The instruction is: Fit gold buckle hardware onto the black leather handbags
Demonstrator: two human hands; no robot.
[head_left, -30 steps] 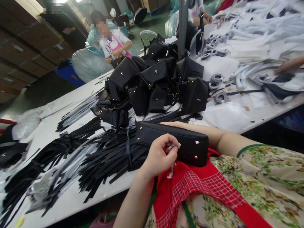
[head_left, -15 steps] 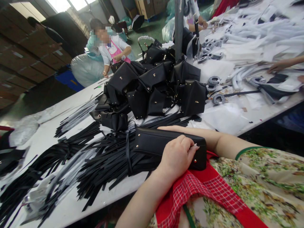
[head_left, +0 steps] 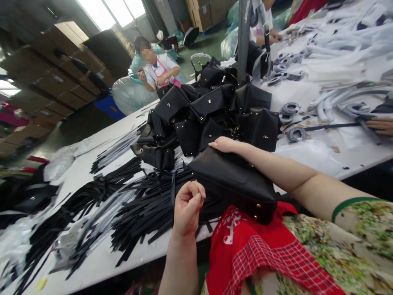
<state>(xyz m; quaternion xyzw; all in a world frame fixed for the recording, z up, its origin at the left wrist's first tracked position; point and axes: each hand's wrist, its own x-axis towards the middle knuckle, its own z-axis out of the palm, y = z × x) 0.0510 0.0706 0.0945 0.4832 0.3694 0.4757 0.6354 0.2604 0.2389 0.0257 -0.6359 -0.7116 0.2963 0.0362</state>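
A black leather bag (head_left: 236, 182) lies tilted at the near table edge, resting partly on my red apron (head_left: 248, 250). My right hand (head_left: 224, 144) grips the bag's far top edge, with my forearm lying across it. My left hand (head_left: 188, 207) hovers just left of the bag with its fingers curled in a pinch; what it holds, if anything, is too small to make out. Under and left of my left hand spreads a heap of black straps (head_left: 135, 205).
A pile of finished black bags (head_left: 211, 110) fills the table's middle behind my bag. Grey strap coils (head_left: 290, 108) and white pieces (head_left: 337, 61) lie to the right, where another person's hand (head_left: 379, 125) rests. A seated person (head_left: 156, 67) works at the far side. Cartons (head_left: 46, 78) stack at left.
My left hand came off the bag's studded end and drew back to the left, pinched. My right hand tipped the bag up so its broad side shows.
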